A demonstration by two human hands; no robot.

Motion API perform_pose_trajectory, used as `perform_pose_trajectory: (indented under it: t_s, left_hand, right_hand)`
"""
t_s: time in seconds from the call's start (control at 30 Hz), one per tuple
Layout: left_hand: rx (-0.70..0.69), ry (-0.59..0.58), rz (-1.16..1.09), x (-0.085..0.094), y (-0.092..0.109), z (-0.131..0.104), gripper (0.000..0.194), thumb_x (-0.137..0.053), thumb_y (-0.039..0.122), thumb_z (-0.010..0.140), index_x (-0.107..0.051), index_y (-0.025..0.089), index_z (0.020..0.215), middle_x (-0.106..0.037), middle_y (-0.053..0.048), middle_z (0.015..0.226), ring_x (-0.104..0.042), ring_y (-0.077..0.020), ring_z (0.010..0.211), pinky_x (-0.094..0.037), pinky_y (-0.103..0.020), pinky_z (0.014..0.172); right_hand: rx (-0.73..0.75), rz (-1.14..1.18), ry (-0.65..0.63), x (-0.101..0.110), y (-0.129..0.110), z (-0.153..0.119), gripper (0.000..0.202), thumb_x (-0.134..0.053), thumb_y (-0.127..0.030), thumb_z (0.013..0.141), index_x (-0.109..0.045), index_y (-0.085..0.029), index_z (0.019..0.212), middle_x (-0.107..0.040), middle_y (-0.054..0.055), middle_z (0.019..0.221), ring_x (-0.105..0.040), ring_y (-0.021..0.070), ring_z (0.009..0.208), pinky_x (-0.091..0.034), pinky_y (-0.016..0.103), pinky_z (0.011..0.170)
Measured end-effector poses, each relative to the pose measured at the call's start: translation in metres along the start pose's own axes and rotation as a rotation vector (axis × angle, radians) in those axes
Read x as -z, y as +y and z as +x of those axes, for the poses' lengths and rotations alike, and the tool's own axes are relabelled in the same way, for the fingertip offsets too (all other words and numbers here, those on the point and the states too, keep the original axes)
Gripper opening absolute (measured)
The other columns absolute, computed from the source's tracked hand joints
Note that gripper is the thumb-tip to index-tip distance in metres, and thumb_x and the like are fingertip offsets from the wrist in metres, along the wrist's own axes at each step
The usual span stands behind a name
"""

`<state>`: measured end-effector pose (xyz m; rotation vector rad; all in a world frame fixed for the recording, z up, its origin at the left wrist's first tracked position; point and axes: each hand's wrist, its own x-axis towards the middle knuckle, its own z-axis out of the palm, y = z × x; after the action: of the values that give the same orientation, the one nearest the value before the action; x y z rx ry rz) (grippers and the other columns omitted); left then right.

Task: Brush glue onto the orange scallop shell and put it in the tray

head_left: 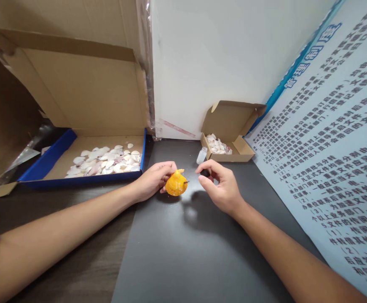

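My left hand [155, 180] is closed on the edge of a yellow, fan-shaped seashell [176, 184], which has white marks on its face. To the right, my right hand [221, 185] pinches a small black cap [205, 173] between thumb and fingers. A thin dark tip [186, 182] shows at the shell's right edge; I cannot tell whether it joins the cap. Just behind my right hand stands a small clear bottle [202, 155] with whitish contents and no cap on its neck. Both hands are above a dark grey mat [167, 248].
At the left, an open cardboard box with a blue rim [85, 184] holds many pale shells [105, 161]. A smaller open cardboard box [238, 157] with shells [216, 145] stands behind the bottle. A white panel [221, 54] rises behind, and a printed board [335, 139] borders the right.
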<state>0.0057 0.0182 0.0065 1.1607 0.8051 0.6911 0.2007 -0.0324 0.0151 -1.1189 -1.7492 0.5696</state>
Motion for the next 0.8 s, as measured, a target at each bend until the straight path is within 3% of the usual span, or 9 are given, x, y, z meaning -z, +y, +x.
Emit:
perform_pose_trajectory:
  t_s: [0.13,0.33,0.47,0.6,0.8]
  left_hand:
    - [0.001,-0.002,0.0,-0.0001,-0.0004,0.0002,0.02,-0.056,0.03,0.077,-0.046,0.018,0.064,-0.046,0.003,0.052,-0.042,-0.0064,0.042,-0.027,-0.014,0.035]
    - [-0.002,-0.003,0.004,0.0,-0.0007,0.0008,0.021,-0.056,0.03,0.077,-0.046,0.018,0.063,-0.049,0.002,0.054,-0.042,-0.0062,0.043,-0.027,-0.014,0.035]
    - [-0.004,-0.007,0.004,-0.0001,-0.0001,0.0004,0.02,-0.056,0.03,0.077,-0.047,0.018,0.064,-0.047,0.003,0.053,-0.041,-0.0064,0.043,-0.027,-0.014,0.035]
    - [-0.002,-0.004,0.005,-0.0003,0.0004,-0.0002,0.02,-0.056,0.03,0.077,-0.047,0.018,0.064,-0.048,0.003,0.054,-0.041,-0.0063,0.043,-0.027,-0.014,0.035]
    - [0.001,-0.007,0.007,-0.0005,0.0008,0.0002,0.02,-0.055,0.029,0.077,-0.046,0.017,0.064,-0.047,0.003,0.054,-0.041,-0.0061,0.043,-0.027,-0.014,0.035]
  right_hand:
    - [-0.009,0.036,0.033,0.0018,0.0005,0.0007,0.013,-0.057,-0.024,0.084,-0.062,-0.023,0.096,-0.047,-0.004,0.064,-0.044,0.0119,0.055,-0.041,0.026,0.056]
    - [0.01,-0.027,-0.03,0.0044,-0.0002,0.0026,0.006,-0.057,-0.018,0.079,-0.061,-0.021,0.082,-0.048,-0.004,0.064,-0.042,0.0114,0.056,-0.038,0.025,0.055]
    - [0.005,-0.003,0.004,0.0031,-0.0006,0.0026,0.012,-0.057,-0.021,0.084,-0.063,-0.022,0.095,-0.05,-0.004,0.066,-0.045,0.0118,0.058,-0.04,0.025,0.057]
    - [-0.011,-0.041,-0.013,0.0038,-0.0012,0.0022,0.006,-0.057,-0.017,0.08,-0.061,-0.021,0.083,-0.045,-0.005,0.061,-0.041,0.0113,0.055,-0.038,0.025,0.055]
    - [0.004,-0.033,-0.011,0.0034,-0.0017,0.0025,0.011,-0.057,-0.019,0.083,-0.062,-0.02,0.092,-0.048,-0.004,0.066,-0.043,0.0107,0.057,-0.039,0.024,0.056]
